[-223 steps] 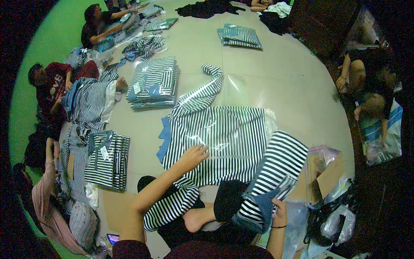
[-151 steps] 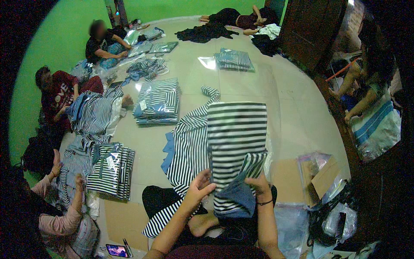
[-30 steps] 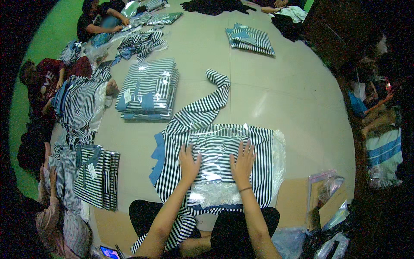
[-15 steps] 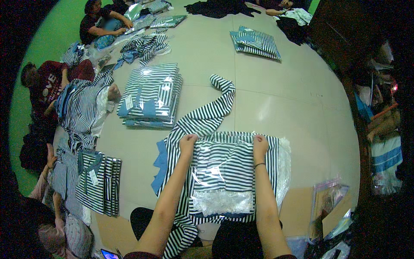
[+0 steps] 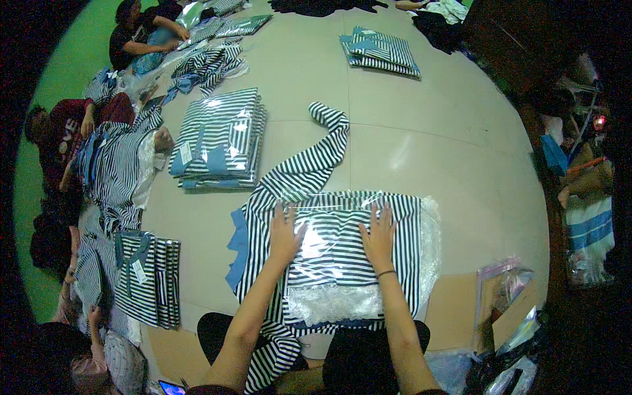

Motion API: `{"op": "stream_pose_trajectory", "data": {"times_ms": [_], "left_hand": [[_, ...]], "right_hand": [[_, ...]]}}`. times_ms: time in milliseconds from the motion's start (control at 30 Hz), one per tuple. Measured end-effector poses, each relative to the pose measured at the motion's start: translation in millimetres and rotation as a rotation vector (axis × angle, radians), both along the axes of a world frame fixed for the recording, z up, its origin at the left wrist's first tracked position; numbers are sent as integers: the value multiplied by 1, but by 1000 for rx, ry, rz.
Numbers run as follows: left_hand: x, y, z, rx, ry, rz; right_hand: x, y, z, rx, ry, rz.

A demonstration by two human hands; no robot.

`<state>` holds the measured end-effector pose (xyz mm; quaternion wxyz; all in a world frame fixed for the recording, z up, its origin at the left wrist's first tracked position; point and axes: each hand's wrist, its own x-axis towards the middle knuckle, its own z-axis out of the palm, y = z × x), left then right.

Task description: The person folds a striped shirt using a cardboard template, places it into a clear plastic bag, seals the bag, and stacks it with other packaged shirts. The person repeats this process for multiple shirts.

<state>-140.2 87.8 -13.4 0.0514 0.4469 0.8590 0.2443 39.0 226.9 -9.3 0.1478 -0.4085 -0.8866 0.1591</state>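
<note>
Now the left hand (image 5: 284,232) and the right hand (image 5: 378,236) are pressing flat, fingers (image 5: 279,214) spread apart, on a clear plastic bag (image 5: 336,260) lying over a black-and-white striped shirt (image 5: 313,197) on the beige floor (image 5: 447,151). Beyond, one stack of bagged striped shirts (image 5: 220,135) is sitting to the left, another folded striped pile (image 5: 380,51) farther off.

Striped shirt (image 5: 332,247) in clear bag, flat on floor (sleeve trailing).
</note>
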Motion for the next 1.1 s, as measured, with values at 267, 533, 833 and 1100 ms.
{"op": "stream_pose_trajectory", "data": {"times_ms": [267, 533, 833, 1100], "left_hand": [[73, -137, 7, -120, -759, 278], [63, -122, -21, 146, -638, 448], [64, -185, -45, 113, -1351, 345], [46, -154, -11, 165, -1046, 65]], "right_hand": [[118, -91, -2, -335, -50, -191], [129, -91, -21, -509, 239, -287], [160, -107, -43, -920, 207, -251], [136, -119, 9, -1161, 778, -285]]}}
